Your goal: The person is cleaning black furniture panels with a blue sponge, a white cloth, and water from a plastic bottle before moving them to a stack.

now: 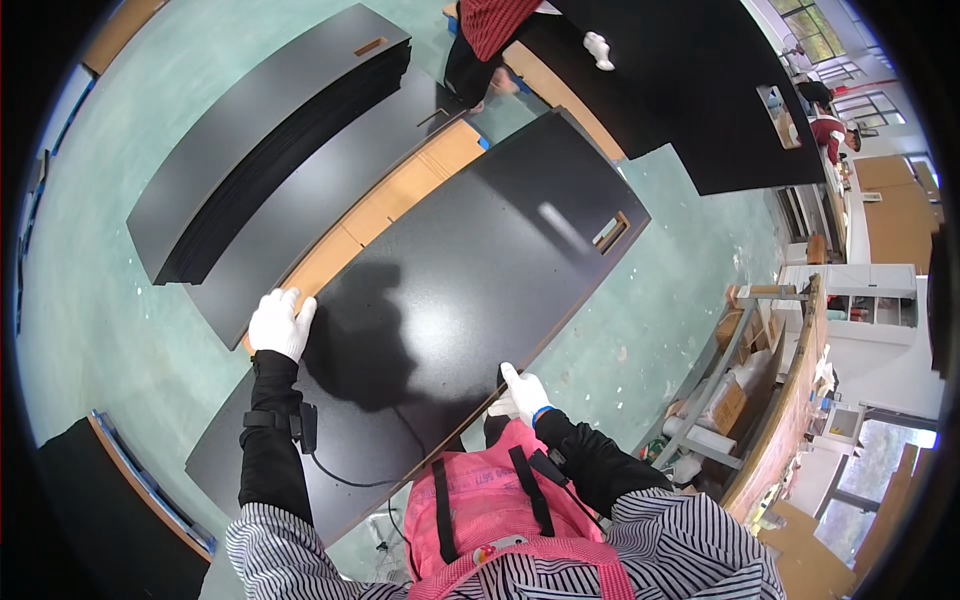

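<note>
A large dark grey panel (pixel 470 250) with a slotted cut-out near its far right corner lies before me at a slant. My left hand (pixel 279 325), in a white glove, grips its far edge towards the left, with fingers over the edge and the thumb apart. At the near edge, my right hand (pixel 522 394), also gloved in white, holds the same panel, its thumb on top and other fingers partly hidden below. Beyond the left hand, a pale wooden strip (pixel 375 205) shows between this panel and another grey panel (pixel 330 180).
A stack of curved dark panels (pixel 270 120) stands at far left. Another person's gloved hand (pixel 598 50) touches a big black panel (pixel 680 100) at the far right. A workbench (pixel 775 400) with boxes below stands right. A black board (pixel 110 510) lies at lower left.
</note>
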The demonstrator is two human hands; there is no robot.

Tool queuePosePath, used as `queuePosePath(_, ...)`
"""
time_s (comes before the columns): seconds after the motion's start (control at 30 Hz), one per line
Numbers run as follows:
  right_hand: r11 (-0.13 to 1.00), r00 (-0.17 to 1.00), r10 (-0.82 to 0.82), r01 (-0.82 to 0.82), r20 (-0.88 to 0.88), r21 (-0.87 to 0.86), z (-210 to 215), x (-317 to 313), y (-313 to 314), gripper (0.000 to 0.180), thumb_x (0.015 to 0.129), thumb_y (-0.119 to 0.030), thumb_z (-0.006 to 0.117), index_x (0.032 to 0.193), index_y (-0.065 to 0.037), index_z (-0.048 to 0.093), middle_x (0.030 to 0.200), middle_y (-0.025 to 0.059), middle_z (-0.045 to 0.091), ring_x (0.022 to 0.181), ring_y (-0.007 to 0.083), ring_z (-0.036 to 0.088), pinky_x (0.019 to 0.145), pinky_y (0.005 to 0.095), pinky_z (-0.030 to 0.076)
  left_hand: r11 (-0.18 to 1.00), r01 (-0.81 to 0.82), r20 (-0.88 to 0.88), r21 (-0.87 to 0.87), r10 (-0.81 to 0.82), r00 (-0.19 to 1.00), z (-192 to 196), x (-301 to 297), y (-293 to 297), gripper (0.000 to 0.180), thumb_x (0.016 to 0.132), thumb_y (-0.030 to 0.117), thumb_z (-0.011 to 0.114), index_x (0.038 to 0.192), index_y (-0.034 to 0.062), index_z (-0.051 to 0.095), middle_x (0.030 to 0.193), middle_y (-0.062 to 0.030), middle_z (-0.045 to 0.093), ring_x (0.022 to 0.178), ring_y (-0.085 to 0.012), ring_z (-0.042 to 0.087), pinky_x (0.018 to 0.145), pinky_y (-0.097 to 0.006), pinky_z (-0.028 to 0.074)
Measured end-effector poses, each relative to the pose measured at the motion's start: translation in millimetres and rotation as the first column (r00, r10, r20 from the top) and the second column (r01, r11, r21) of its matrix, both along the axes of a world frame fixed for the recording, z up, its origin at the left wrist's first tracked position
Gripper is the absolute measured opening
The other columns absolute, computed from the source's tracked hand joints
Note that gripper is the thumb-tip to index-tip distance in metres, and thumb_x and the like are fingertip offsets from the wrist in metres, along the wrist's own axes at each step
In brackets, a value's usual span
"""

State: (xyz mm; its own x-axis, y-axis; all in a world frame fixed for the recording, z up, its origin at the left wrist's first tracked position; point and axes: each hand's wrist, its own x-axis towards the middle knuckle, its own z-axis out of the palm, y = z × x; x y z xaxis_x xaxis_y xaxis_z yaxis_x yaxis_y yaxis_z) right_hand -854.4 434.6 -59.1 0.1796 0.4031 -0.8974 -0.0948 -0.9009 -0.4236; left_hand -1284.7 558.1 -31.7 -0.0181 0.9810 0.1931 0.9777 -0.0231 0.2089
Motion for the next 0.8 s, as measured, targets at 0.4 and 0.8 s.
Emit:
queuePosePath(0.4,1.0,0.998,0.003,-0.003,-0.055,-0.001,-3,-16,13,0.059,0.103,-0.047,0.063,0.096,0.011,0.055,0.076,0.0221,0.064,0.066,0.0428,0.075,0.054,0.0465,0.062,0.9,-0.145,0.455,-0.412,0.341,0.823,-59,-39,-25,0.049,0.104,0.046,0.056,0.12,0.0044,0.076,0.118,-0.0189,0.076,0.116,-0.0345,0.071,0.103,-0.039,0.052)
queuePosePath(0.8,0.997,0.996,0.063,-0.065,-0.057,-0.036,-8,-38,9,0.075,0.108,-0.059,0.046,0.116,0.016,0.048,0.076,0.0255,0.068,0.068,0.0411,0.075,0.062,0.0456,0.062,0.9,-0.201,0.362,-0.387,0.348,0.865,-69,-41,-38,0.053,0.107,0.048,0.048,0.128,0.0055,0.073,0.125,-0.0171,0.073,0.119,-0.0334,0.069,0.105,-0.04,0.051)
